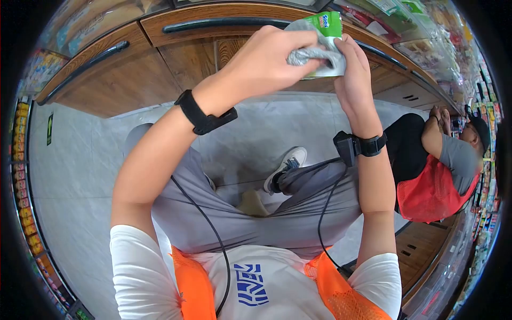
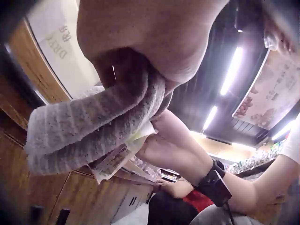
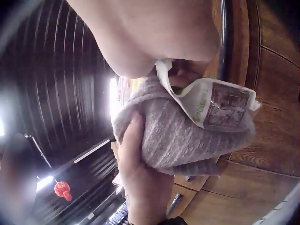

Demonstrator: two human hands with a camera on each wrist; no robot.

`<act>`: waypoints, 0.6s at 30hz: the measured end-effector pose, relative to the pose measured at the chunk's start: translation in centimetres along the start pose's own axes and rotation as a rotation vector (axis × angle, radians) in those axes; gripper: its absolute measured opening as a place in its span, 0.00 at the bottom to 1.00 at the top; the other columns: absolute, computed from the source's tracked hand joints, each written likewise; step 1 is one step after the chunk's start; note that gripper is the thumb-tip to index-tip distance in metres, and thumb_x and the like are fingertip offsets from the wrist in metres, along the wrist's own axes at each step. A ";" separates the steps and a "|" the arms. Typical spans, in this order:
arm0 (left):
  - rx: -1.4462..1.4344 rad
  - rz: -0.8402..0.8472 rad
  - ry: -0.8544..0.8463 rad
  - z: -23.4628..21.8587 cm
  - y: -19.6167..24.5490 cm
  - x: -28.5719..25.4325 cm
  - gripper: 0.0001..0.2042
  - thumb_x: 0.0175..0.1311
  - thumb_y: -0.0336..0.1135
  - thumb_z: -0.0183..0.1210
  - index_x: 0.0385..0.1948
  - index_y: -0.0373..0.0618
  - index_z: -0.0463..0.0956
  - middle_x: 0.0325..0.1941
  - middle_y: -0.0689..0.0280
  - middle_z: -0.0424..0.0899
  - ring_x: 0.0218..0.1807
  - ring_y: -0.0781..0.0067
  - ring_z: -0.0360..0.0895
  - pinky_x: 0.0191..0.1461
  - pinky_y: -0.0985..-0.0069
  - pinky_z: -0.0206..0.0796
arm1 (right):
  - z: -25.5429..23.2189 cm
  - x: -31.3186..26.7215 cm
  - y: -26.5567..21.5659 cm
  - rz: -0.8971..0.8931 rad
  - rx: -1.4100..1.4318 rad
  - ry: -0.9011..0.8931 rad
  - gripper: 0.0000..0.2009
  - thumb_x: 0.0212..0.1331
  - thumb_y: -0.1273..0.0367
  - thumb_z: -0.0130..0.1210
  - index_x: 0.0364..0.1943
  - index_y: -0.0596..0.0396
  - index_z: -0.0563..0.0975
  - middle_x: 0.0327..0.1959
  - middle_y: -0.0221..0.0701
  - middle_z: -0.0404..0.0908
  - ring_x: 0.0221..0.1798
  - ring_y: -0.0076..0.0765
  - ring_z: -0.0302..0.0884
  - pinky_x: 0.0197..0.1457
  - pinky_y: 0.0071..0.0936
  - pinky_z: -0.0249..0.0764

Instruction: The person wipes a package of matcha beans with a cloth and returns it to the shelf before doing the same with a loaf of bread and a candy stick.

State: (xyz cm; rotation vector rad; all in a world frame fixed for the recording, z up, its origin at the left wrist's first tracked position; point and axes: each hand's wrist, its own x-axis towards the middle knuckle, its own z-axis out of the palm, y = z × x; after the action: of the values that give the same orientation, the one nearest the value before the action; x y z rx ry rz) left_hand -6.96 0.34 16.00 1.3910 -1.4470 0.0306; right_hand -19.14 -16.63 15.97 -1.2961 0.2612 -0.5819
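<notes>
A grey striped cloth [image 1: 314,55], folded and fuzzy, is gripped by my left hand [image 1: 272,58] in front of the cabinet. My right hand [image 1: 354,69] pinches a green and white packet [image 1: 330,24] by its side, thumb on its face. The cloth overlaps the packet in the head view. In the right wrist view the packet's white printed flap [image 3: 227,105] lies over the cloth [image 3: 173,136], with the left thumb pressed on the cloth. The left wrist view shows the cloth's folded layers [image 2: 89,126] hanging out of the left hand, the packet's corner behind.
Wooden cabinet doors and drawers [image 1: 186,64] with a dark bar handle [image 1: 224,22] stand just beyond the hands. Bagged goods [image 1: 421,48] lie at the upper right. A person in a red vest [image 1: 440,189] crouches to the right. Stocked shelves [image 1: 24,186] line the left side.
</notes>
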 end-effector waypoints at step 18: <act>-0.042 -0.146 0.145 1.3 -1.0 -0.6 0.13 0.69 0.38 0.65 0.34 0.38 0.73 0.28 0.57 0.82 0.29 0.62 0.78 0.39 0.69 0.71 | 3.5 -1.9 -1.1 0.050 -0.043 0.057 0.14 0.75 0.68 0.49 0.57 0.59 0.76 0.48 0.28 0.83 0.48 0.23 0.81 0.54 0.25 0.76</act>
State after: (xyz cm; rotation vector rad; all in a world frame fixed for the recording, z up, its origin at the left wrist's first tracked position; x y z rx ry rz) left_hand -7.26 -0.38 14.45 1.4266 -1.2172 0.0072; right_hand -19.28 -12.91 17.67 -1.3118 0.3537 -0.5742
